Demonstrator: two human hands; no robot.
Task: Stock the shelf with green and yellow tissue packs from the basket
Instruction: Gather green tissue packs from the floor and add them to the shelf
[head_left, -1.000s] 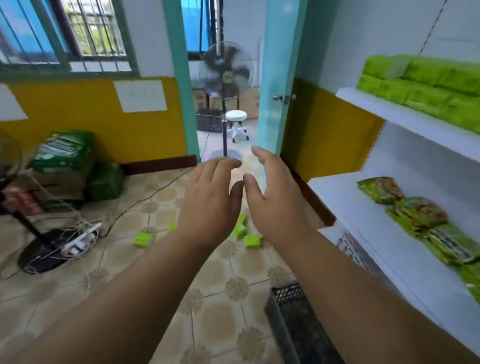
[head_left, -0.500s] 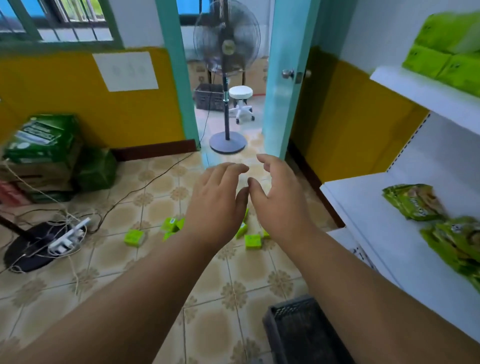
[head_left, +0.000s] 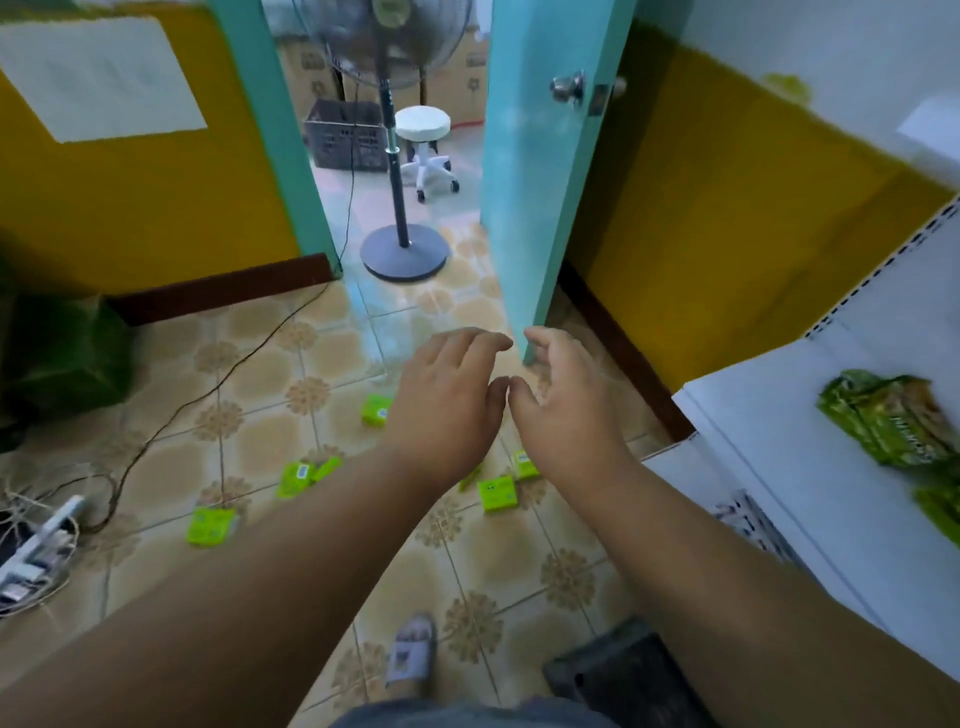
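Several small green and yellow tissue packs lie scattered on the tiled floor: one (head_left: 498, 493) below my hands, one (head_left: 376, 410) to their left, another (head_left: 210, 526) further left. My left hand (head_left: 447, 405) and my right hand (head_left: 563, 405) reach out side by side above them, thumbs nearly touching, fingers loosely bent, holding nothing. The white shelf (head_left: 769, 447) stands at the right with green snack bags (head_left: 893, 421) on it. A corner of the dark basket (head_left: 618, 670) shows at the bottom, under my right forearm.
A teal door (head_left: 540, 171) stands ajar ahead, with a pedestal fan (head_left: 402, 249), a white stool (head_left: 423, 140) and a dark crate (head_left: 343, 135) beyond. Cables and a power strip (head_left: 36, 545) lie at the left. My sandalled foot (head_left: 410, 649) is below.
The view has tilted down and moved closer to the floor; the upper shelf has left the frame. Both hands stay together, empty, lower over the scattered packs.
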